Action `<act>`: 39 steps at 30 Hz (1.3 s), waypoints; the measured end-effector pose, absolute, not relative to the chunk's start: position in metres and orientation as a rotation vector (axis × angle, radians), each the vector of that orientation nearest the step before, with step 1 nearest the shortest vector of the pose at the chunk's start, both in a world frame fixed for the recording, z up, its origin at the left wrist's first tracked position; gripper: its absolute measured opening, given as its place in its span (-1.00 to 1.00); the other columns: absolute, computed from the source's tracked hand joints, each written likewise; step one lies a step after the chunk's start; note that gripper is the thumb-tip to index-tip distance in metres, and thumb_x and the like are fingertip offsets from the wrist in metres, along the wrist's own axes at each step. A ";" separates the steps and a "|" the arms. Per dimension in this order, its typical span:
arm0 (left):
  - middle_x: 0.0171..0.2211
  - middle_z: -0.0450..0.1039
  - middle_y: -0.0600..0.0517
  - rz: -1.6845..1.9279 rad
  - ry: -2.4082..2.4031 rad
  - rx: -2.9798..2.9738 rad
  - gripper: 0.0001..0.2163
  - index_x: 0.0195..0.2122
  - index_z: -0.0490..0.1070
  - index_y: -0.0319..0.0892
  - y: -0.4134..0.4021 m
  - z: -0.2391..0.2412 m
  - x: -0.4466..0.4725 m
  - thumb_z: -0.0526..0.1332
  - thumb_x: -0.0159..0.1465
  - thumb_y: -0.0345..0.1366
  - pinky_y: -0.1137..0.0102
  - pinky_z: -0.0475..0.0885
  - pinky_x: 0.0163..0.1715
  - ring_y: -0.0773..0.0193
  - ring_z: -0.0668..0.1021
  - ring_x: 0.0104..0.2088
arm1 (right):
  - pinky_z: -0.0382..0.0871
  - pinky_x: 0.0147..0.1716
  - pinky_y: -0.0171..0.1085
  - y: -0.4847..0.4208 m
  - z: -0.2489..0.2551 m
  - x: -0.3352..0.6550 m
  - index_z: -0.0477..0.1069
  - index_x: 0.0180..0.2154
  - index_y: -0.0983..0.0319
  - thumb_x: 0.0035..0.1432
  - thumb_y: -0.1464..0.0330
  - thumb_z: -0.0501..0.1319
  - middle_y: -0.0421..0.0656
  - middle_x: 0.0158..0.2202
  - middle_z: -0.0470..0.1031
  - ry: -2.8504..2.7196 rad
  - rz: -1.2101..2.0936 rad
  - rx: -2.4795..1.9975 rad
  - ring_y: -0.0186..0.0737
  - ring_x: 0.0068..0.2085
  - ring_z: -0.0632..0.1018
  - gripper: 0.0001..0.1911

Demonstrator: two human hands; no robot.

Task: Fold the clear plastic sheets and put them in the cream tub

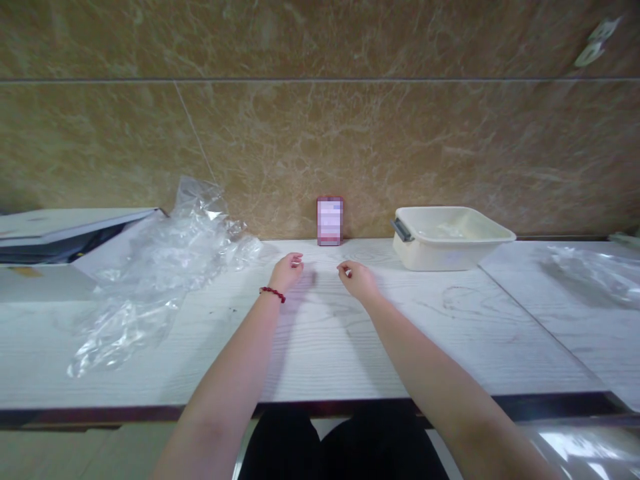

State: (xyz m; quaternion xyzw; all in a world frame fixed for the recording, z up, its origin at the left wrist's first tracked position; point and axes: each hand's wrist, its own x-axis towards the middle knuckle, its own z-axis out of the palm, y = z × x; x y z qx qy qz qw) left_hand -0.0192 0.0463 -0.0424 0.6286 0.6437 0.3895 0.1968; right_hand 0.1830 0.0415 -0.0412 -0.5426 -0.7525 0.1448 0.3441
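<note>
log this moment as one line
left hand: fingers bent; right hand: fingers curled; held: nothing visible; ahead: upright phone; right: cream tub; left: clear plastic

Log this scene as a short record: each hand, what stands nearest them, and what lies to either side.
Left hand: over the table, fingers curled, no held object discernible; red bracelet at wrist
Right hand: thumb and fingers close together, no held object discernible
Nearest thing: phone, upright by the wall, screen blurred
Left side: open white box, crumpled clear film
Right side: cream tub with grey handle; more plastic film beyond
</note>
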 end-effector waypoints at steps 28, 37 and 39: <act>-0.25 0.39 -0.13 1.034 2.574 1.790 -0.81 -0.33 0.41 -0.20 0.051 -0.043 -0.080 0.06 0.08 -0.33 0.21 0.16 -0.14 0.11 0.37 -0.17 | 0.25 -0.45 -0.38 0.036 -0.038 0.180 0.40 -0.43 0.19 -0.03 0.37 0.06 -0.23 -0.47 0.45 -1.944 0.502 -1.346 -0.39 -0.50 0.40 -0.85; -0.74 0.20 0.13 1.140 1.813 1.759 -0.70 -0.67 0.24 -0.19 0.036 -0.021 -0.009 0.12 0.02 -0.07 0.50 0.09 -0.64 0.41 0.25 -0.67 | 0.29 -0.31 -0.32 0.034 -0.042 0.176 0.29 -0.16 0.22 -0.07 0.33 0.14 -0.15 -0.28 0.39 -1.970 0.514 -1.129 -0.33 -0.30 0.41 -0.65; -0.78 0.11 0.16 1.124 1.650 1.674 -0.64 -0.72 0.17 -0.20 0.028 -0.016 0.003 0.14 -0.02 -0.02 0.51 0.03 -0.69 0.46 0.17 -0.71 | 0.31 -0.29 -0.29 0.032 -0.040 0.176 0.19 -0.06 0.20 -0.12 0.30 0.19 -0.10 -0.16 0.32 -1.945 0.504 -1.110 -0.27 -0.19 0.38 -0.48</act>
